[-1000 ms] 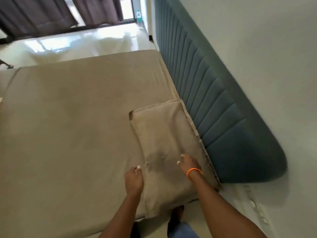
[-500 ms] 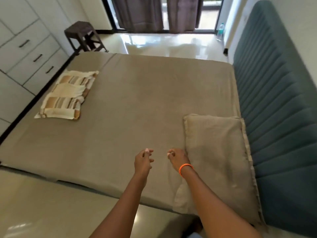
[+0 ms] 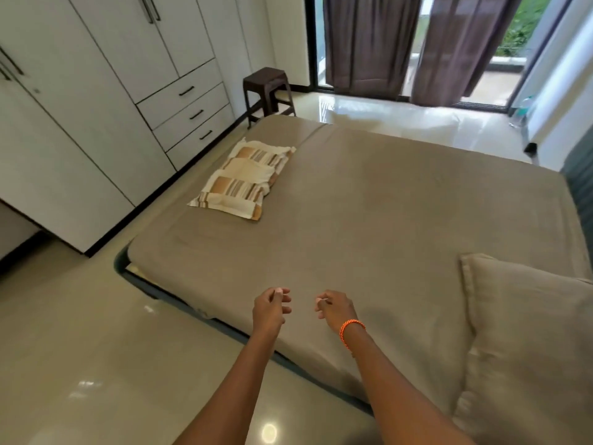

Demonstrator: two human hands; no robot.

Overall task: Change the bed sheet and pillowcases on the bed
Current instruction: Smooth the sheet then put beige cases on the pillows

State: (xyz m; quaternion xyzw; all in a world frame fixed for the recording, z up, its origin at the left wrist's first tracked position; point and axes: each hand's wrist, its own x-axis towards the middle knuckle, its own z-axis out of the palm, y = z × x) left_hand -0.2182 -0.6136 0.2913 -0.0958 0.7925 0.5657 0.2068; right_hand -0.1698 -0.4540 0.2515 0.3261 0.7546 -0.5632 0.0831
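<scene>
— Head view: where are the hands?
— Left hand (image 3: 269,308) and right hand (image 3: 333,308) hang over the taupe bed sheet (image 3: 369,200), fingers loosely curled, holding nothing.
— Pillows?
— Taupe pillow (image 3: 529,342) near right; striped pillow (image 3: 244,179) far left corner.

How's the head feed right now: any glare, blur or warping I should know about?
Head view: daylight glares off the glossy floor by the curtains; small highlights nearby; wide-angle bends the wardrobe lines; striped pillow and both hands read clearly.

matt cloth bed sheet (image 3: 385,203); glossy floor (image 3: 80,348)
</scene>
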